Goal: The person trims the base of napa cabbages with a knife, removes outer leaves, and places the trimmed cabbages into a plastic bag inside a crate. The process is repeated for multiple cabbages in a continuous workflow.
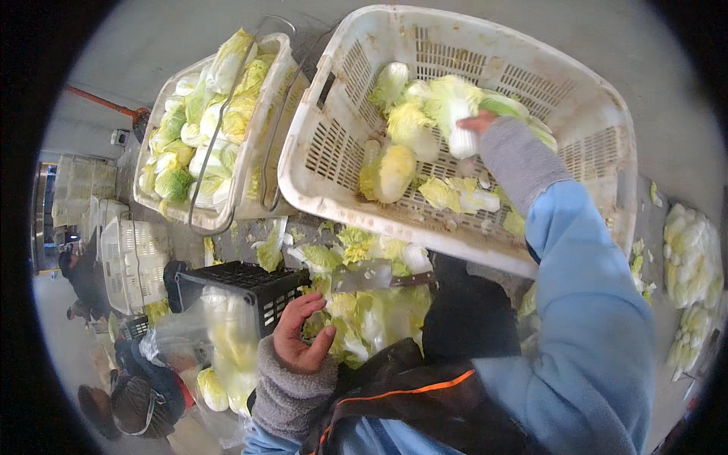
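My right hand (479,121) reaches deep into a large white plastic basket (347,219), its fingers on the white base of a napa cabbage (458,105). Several more heads lie around it, including a yellow napa cabbage (396,173) on the left. Loose leaves (441,193) are scattered on the slatted bottom. Before my torso, my left hand (304,335) is held with thumb and fingers apart, holding nothing. Just beyond it, a cleaver (364,276) with a dark handle lies above a pile of cabbage leaves (369,318).
A white basket (242,187) with metal handles stands at left, heaped with cabbages. An upturned black crate (239,278) is beside a plastic bag of cabbages (227,335). Another person (142,387) is low at left. Bagged cabbages (691,256) lie at far right.
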The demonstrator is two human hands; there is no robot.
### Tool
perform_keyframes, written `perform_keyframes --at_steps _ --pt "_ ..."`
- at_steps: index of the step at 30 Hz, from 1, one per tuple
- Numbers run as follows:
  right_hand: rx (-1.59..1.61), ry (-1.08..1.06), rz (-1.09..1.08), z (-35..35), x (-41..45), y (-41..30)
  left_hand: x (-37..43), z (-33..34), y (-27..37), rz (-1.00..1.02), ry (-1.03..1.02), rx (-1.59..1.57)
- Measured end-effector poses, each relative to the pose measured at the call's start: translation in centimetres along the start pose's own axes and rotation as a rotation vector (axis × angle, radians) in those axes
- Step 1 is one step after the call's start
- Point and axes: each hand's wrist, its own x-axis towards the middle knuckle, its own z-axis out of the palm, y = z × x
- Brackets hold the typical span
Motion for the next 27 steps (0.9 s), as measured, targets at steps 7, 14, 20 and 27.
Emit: perform_keyframes --at_steps 7,14,20,27 --pt "-0.883 -0.191 -0.072 -2.0 -14.7 2.5 -6.2 -1.3 -2.1 -0.161 -0.194 0.003" --pt "-0.581 -0.331 0.081 9.4 -6.7 -4.3 -5.4 -2.3 -7.4 -0.248 -0.021 -0.122" --pt "-0.633 -0.234 0.093 18.3 2.0 -2.7 -1.9 -3.0 -9.1 -0.379 -0.086 -0.135" --pt "0.103 -0.357 0.199 17.1 -0.1 -2.3 -0.2 -3.4 -9.3 -0.396 -0.027 -0.249"
